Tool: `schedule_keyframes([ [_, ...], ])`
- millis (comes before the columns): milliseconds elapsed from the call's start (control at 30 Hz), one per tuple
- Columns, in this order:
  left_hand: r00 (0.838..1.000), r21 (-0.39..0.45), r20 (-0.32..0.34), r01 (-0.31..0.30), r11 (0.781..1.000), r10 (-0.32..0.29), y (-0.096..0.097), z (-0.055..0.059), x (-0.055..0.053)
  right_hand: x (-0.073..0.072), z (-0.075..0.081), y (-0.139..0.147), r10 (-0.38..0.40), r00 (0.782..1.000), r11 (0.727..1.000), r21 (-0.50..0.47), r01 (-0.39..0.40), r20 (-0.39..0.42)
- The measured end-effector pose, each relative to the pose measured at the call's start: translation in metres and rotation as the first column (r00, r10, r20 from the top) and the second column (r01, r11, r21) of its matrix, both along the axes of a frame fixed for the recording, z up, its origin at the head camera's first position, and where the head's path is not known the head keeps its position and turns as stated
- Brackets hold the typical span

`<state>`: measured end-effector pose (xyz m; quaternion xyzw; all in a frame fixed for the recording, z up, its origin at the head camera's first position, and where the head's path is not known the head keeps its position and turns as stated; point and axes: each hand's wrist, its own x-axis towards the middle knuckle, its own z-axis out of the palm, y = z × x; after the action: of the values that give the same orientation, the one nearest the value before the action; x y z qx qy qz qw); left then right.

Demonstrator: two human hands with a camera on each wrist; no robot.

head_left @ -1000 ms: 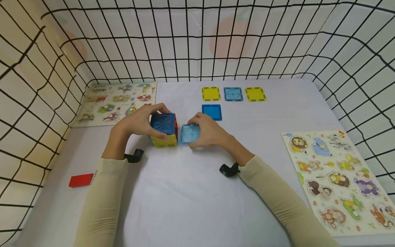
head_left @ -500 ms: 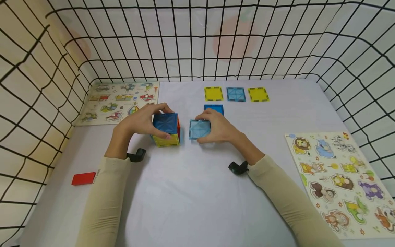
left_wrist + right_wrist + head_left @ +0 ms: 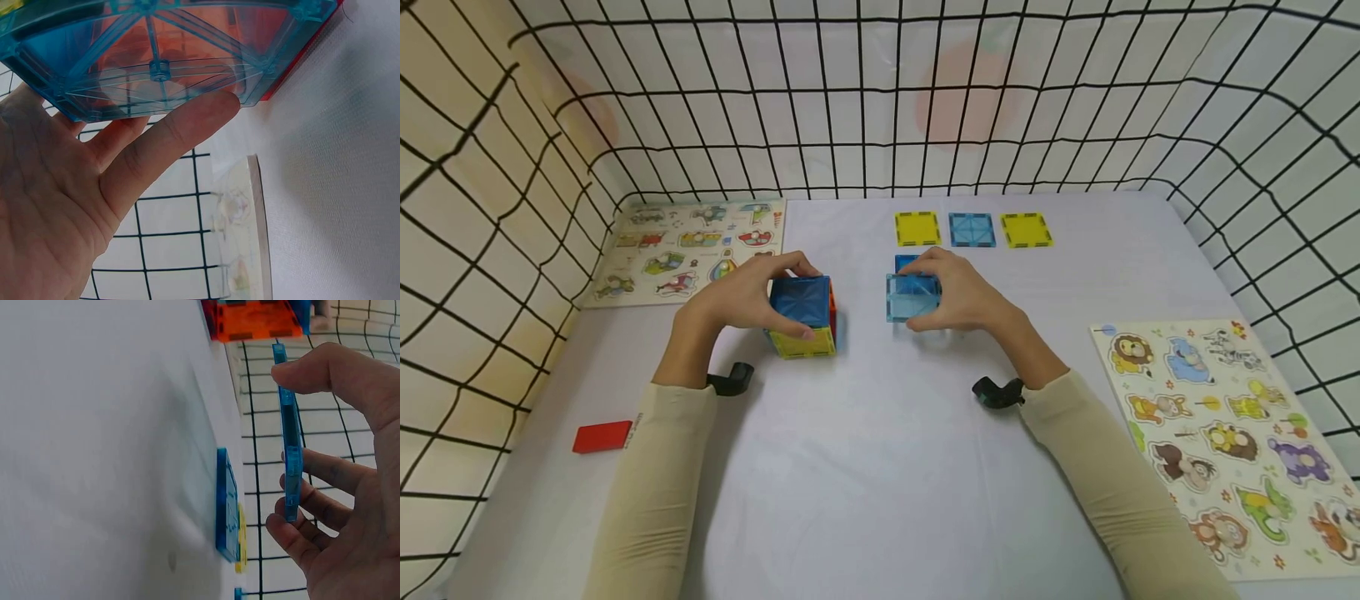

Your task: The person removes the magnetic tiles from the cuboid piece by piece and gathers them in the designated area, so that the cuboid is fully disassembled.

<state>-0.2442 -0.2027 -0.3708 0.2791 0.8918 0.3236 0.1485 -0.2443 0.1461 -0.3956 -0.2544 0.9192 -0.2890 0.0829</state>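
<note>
My left hand is wrapped over the cube mid-table, hiding its left side. My right hand pinches a light blue tile, covering most of the blue tile behind.

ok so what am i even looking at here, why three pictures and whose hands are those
No machine here: a person works with two bare hands, wearing three cameras. The wide picture comes from a camera on the head, looking down at a white table inside a black wire fence. The other two come from small cameras strapped to each wrist, so they show each hand from very close.

The left hand holds a cube built of coloured see-through tiles. The right hand pinches a light blue tile; the right wrist view shows it lifted off the table, above another blue tile lying flat.

Also on the table: two yellow tiles and a blue one in a row, a red piece, and two picture puzzle boards, one with animals, one far left.
</note>
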Motion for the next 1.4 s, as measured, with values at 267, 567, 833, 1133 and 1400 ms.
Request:
schedule_keyframes([
  [267,1.000,-0.002,-0.005,-0.001,1.000,0.001,0.000,0.001,0.000,-0.009,0.001,0.025,-0.066,0.998,0.998,0.008,0.065,0.009],
  [567,1.000,-0.016,-0.008,-0.004,1.000,0.004,0.000,0.000,0.002,-0.018,0.002,0.053,-0.165,0.985,0.986,0.013,0.164,0.042],
  [833,1.000,-0.017,-0.005,-0.005,1.000,0.005,0.000,0.000,0.001,-0.026,-0.001,0.074,-0.216,0.975,0.976,0.044,0.214,0.059],
  [1133,1.000,-0.022,-0.004,-0.006,1.000,0.006,0.000,0.000,0.001,-0.032,-0.012,0.088,-0.221,0.973,0.974,0.072,0.216,0.073],
  [1400,1.000,-0.024,-0.013,-0.002,1.000,0.002,0.000,0.001,0.001,-0.034,-0.016,0.090,-0.225,0.969,0.973,0.074,0.219,0.099],
])
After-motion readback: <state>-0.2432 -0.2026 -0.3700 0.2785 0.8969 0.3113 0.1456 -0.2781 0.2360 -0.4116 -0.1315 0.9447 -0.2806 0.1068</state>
